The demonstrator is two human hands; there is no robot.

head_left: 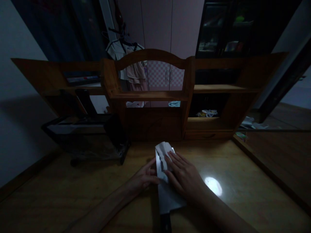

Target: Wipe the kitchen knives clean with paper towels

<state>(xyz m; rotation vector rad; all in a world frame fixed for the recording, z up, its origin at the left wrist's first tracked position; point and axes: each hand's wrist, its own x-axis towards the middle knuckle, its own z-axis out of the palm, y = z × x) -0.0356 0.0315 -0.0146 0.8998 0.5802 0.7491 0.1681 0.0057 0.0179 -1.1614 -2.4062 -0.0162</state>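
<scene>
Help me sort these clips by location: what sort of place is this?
Most likely a room in a home, perhaps a bedroom or study: a wooden table backed by a shelf unit, hanging clothes and pale cabinet doors beyond it.

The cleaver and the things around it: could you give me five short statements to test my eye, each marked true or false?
1. The right hand lies on a white papery sheet over the cleaver. True.
2. The black handle points away from the person. False: it points toward the person.
3. The left hand touches the cleaver. True.
4. The dark rack stands to the right of the cleaver. False: it stands to the left.
5. A bright patch of light shows on the wooden table. True.
</scene>
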